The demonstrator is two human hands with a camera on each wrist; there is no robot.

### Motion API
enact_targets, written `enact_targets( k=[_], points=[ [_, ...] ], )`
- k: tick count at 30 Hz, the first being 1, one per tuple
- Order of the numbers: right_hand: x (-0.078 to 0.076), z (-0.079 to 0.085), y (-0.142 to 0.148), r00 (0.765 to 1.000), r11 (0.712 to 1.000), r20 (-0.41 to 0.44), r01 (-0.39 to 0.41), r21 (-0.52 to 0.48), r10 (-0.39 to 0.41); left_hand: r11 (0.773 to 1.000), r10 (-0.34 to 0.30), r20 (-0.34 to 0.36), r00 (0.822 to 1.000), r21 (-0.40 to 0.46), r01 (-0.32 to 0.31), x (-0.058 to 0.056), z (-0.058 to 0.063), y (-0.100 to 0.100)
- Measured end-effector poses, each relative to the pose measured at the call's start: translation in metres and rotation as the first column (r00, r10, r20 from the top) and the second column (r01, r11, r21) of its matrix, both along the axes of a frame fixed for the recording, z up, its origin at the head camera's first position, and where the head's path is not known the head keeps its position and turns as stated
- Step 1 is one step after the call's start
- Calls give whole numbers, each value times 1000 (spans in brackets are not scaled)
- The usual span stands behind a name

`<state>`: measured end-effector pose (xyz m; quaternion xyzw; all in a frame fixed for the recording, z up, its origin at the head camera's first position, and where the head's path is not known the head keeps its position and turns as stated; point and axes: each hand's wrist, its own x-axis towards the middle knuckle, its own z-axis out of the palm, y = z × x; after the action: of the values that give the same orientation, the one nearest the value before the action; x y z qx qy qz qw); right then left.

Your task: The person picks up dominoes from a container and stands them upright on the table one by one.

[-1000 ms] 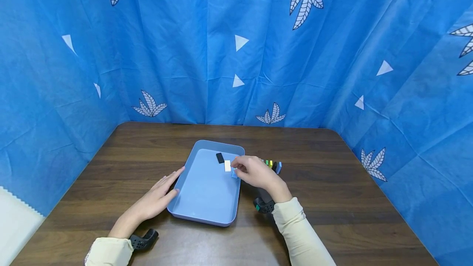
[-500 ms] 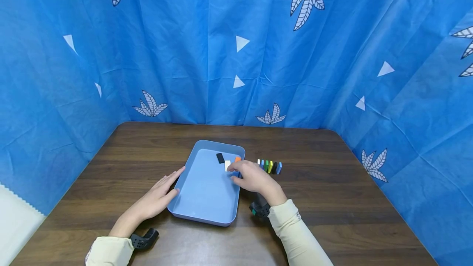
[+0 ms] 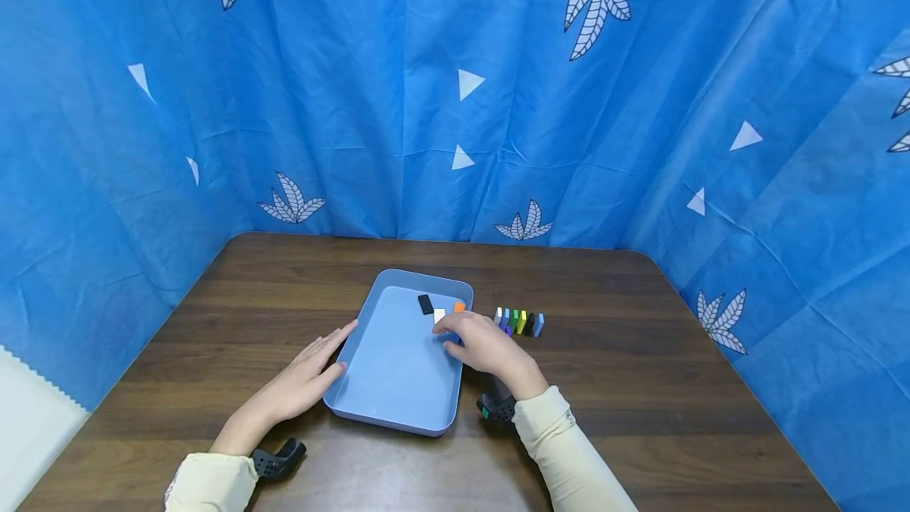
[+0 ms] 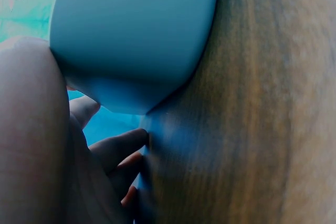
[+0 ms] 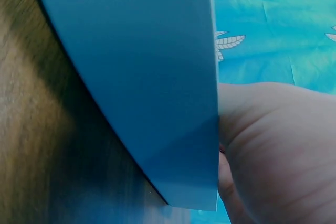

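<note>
A shallow blue tray (image 3: 398, 385) lies on the table. My left hand (image 3: 302, 378) rests against its left side with straight fingers; in the left wrist view the thumb touches the tray wall (image 4: 136, 30). Over the tray's right side hovers my right hand (image 3: 486, 344), its thumb and forefinger apart with nothing visible between them. The forefinger is at the lower edge of a white block (image 3: 439, 314). An orange block (image 3: 459, 307) shows just behind the hand, and a black block (image 3: 425, 304) lies farther back. In the right wrist view the tray wall (image 5: 142, 77) hides the fingertips.
Right of the tray, several small blocks stand in a row on the wooden table (image 3: 626, 385), among them a yellow block (image 3: 522, 321) and a green block (image 3: 515, 319). A blue curtain (image 3: 355, 101) surrounds the table's back and sides.
My right hand has moved slightly left and toward me; its thumb and forefinger have parted. The orange block and more of the row have come into sight. The left hand stays put.
</note>
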<state>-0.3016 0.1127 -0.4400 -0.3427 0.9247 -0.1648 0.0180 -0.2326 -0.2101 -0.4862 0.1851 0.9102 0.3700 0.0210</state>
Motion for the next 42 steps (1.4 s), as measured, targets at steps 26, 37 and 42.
enact_targets(
  k=[26, 37, 42],
  points=[
    [7, -8, -19, 978, 985, -141, 163, 54, -154, 1000, 2, 6, 1000, -1, -2, -2, -1, -1],
    [7, -8, -19, 979, 986, -135, 159, 47, -152, 1000, 9, 9, 1000, -4, -9, -2, -1, -1],
    [7, -8, -19, 981, 987, -126, 153, 38, -148, 1000, 7, 3, 1000, -5, -7, -1, 0, -1]
  ],
)
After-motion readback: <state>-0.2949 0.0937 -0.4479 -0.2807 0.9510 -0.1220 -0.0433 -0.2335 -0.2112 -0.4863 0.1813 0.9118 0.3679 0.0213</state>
